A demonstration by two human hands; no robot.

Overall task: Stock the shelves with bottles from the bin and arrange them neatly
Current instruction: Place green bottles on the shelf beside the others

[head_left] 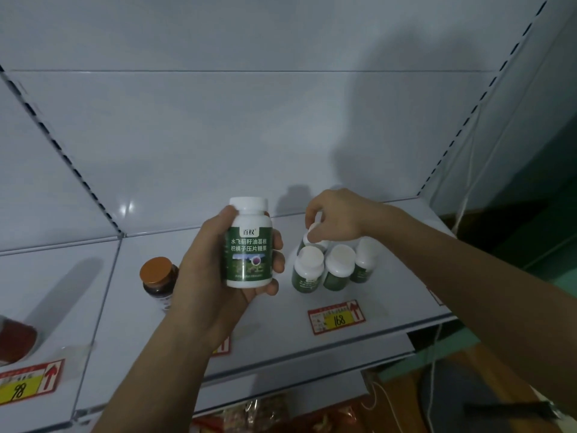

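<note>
My left hand (215, 270) grips a white bottle with a green label (248, 245), upright above the white shelf (199, 348). To its right, several matching white-capped bottles stand in a cluster, with one at the front left (307, 270), one in the middle (338, 267) and one at the right (365, 260). My right hand (337, 217) pinches the cap of the rear bottle (312, 235) in that cluster, which leans a little.
A dark jar with an orange lid (157, 278) stands left of my left hand. A red jar (15, 339) sits at the far left. Price tags reading 168 (337, 317) and 98 (28, 381) hang on the shelf edge. Packets lie on the lower shelf (265, 414).
</note>
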